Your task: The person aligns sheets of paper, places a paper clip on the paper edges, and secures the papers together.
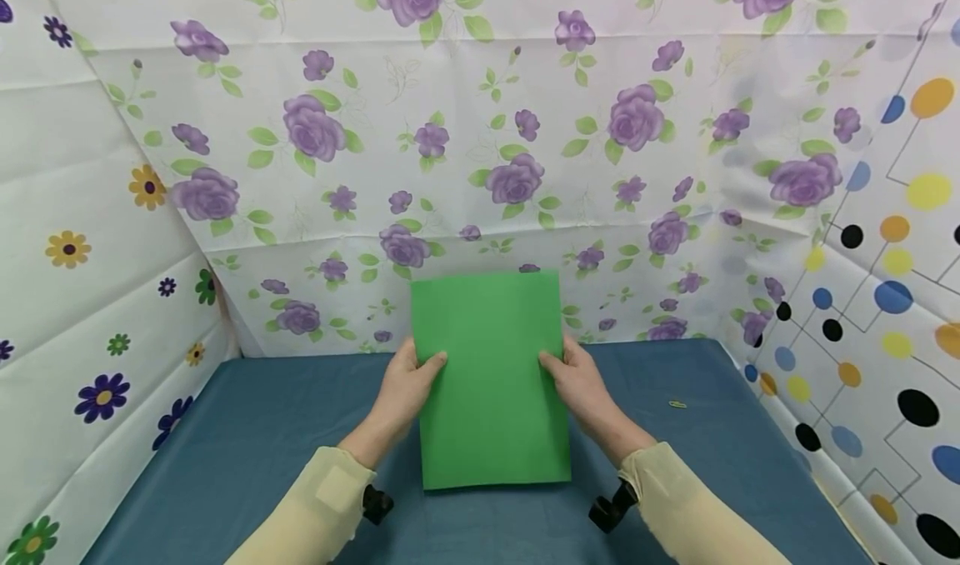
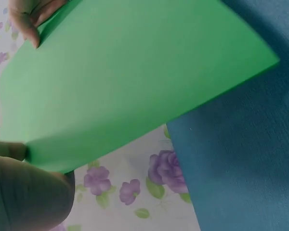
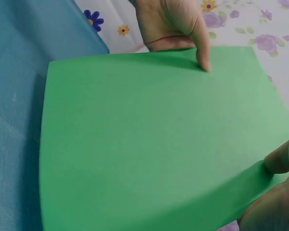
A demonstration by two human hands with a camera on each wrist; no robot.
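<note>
A green sheet (image 1: 491, 390), plain and rectangular, is held up between both hands in the head view, its face toward me. My left hand (image 1: 403, 386) pinches its left edge, thumb on the front and the other fingers hidden behind. On the opposite edge, my right hand (image 1: 588, 386) grips the same way. The sheet (image 2: 135, 72) bends slightly in the left wrist view, its lower corner above the cloth. From the right wrist, the sheet (image 3: 144, 130) fills most of the picture, with a thumb pressing near each side.
A blue cloth-covered table (image 1: 277, 432) lies beneath. On its right part is a small yellow paper clip (image 1: 677, 404). Floral sheeting (image 1: 465, 173) rises behind the table, with patterned sheeting on the left and dotted sheeting (image 1: 892, 298) on the right.
</note>
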